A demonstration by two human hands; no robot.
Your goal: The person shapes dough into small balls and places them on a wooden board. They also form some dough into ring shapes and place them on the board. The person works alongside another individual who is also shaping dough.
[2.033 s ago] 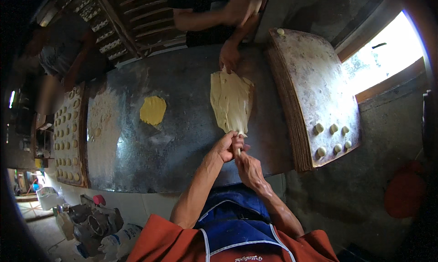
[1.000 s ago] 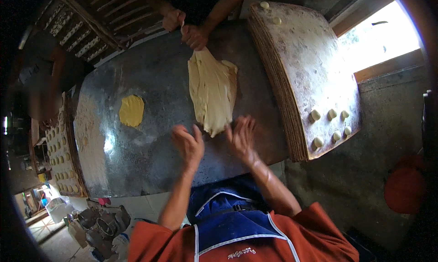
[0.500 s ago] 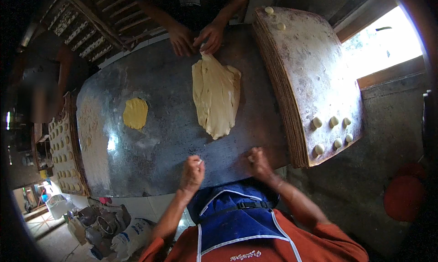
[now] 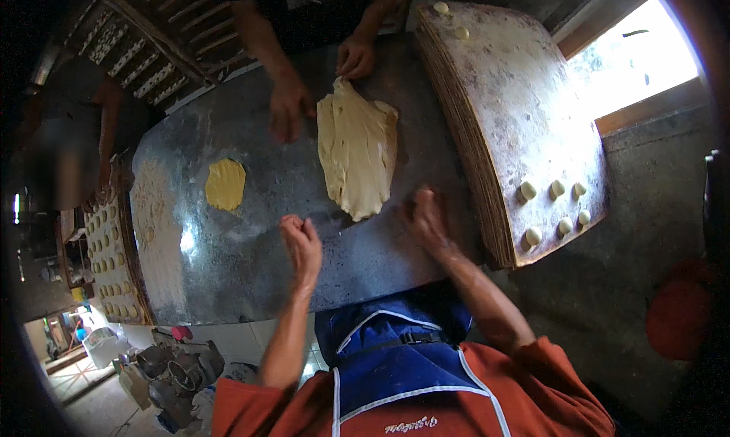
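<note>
Rows of small dough pieces [image 4: 108, 263] are sitting on a tray [image 4: 137, 273] at the far left, where a co-worker's arm [image 4: 108, 129] is reaching down toward its upper end. Pale flour [image 4: 161, 254] is dusting the left part of the dark table [image 4: 236, 273]. Beside it, a yellow slab [image 4: 226, 184] is lying flat. The left hand [image 4: 303, 243] is hovering below and left of the big pale dough [image 4: 357, 155], its fingers curling inward; whether they are gripping anything, I cannot tell. Above, another co-worker's lowered hand [image 4: 289, 108] is hanging just left of the dough, which is lying mid-table, narrowing upward to that person's other hand [image 4: 356, 57]. The right hand [image 4: 427, 220] is blurring near the dough's lower right edge, its fingers too smeared to tell whether released or clenched. Farther right, a stack of trays [image 4: 525, 117] is carrying eight dough balls [image 4: 534, 235], six of them clustering at the lower end, and a window [image 4: 646, 64] is glowing beyond.
</note>
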